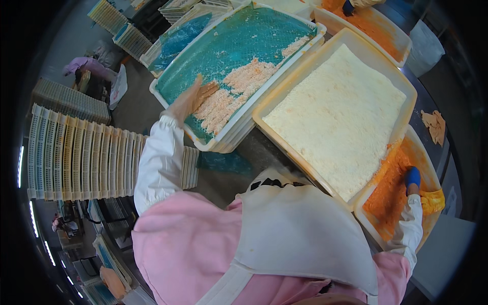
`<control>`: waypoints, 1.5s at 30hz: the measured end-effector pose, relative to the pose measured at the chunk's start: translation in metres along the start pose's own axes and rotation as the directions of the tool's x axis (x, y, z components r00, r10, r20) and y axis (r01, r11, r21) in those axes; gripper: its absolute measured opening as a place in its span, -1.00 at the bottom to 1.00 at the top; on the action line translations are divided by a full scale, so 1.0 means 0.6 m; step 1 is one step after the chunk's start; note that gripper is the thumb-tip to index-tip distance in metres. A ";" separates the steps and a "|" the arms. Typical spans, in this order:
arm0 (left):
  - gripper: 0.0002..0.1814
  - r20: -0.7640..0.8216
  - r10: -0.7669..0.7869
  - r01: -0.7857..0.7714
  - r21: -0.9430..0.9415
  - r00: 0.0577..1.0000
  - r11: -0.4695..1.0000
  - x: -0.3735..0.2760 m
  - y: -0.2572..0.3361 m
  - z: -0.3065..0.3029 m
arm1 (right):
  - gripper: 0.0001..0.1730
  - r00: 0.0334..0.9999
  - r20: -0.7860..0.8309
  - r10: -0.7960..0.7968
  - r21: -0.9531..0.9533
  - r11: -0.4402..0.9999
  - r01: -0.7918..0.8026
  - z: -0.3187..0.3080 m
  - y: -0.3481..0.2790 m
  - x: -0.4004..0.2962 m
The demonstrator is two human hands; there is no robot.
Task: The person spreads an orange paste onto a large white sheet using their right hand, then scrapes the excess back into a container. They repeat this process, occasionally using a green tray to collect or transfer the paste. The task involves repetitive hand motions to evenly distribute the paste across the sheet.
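Note:
My left hand [194,95], in a thin translucent glove, rests with its fingers on crumb-coated pieces [219,110] spread over the teal mesh liner [236,38] of a white plastic tray [213,145]. Its thumb stands apart, and a grip on anything cannot be made out. At the right, my right hand [412,177], in a blue glove, reaches into a tub [423,160] of orange, wet-looking mixture [396,190]; its fingertips are hard to see. Between the hands lies a large tub [278,143] holding pale, powdery crumbs [335,118].
A tall stack of plastic trays [87,156] stands at the left. Another orange-filled tub [373,34] is at the top right, with a co-worker's gloved hand [347,7] in it. A crumpled tan glove [434,126] lies on the dark table at the right.

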State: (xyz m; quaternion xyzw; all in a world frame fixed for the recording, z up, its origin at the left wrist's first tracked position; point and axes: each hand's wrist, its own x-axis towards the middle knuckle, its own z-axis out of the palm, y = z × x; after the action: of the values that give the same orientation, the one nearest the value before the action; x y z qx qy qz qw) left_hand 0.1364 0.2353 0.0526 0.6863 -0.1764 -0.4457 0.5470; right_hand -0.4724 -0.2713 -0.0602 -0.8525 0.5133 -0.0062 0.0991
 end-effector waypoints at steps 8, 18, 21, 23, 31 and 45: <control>-0.56 -0.175 0.469 -0.110 0.847 0.866 0.519 -0.042 0.039 0.158 | -0.82 0.903 -0.406 -0.141 0.115 0.972 0.204 -0.212 -0.089 -0.023; -0.69 0.601 -0.084 -0.598 0.752 0.795 -0.277 0.233 -0.118 0.455 | -0.59 0.809 0.061 -0.584 0.299 0.784 0.543 -0.067 -0.374 -0.119; -0.61 0.349 -0.205 -0.358 0.934 0.915 -0.007 0.227 -0.041 0.532 | -0.66 0.968 -0.088 -0.234 0.640 0.732 0.235 -0.088 -0.282 -0.116; -0.56 0.413 -0.063 -0.387 0.889 0.909 0.247 0.208 -0.059 0.599 | -0.69 0.972 -0.190 -0.138 0.685 0.691 0.232 -0.081 -0.238 -0.098; -0.45 0.518 0.318 -0.543 0.839 0.794 -0.010 0.138 -0.094 0.695 | -0.72 0.987 -0.044 0.155 0.229 0.963 -0.141 -0.028 -0.042 -0.089; -0.59 0.184 0.344 -0.335 -0.077 0.921 0.939 0.036 0.053 0.397 | -0.73 0.977 0.136 0.163 0.034 0.985 -0.169 0.007 -0.020 -0.080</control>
State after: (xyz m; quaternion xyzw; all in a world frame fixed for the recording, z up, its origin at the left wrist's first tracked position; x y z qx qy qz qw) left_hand -0.0360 0.0674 0.0715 0.5864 -0.3352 -0.4129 0.6110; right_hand -0.4842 -0.2232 -0.0577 -0.8028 0.5745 0.0473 0.1524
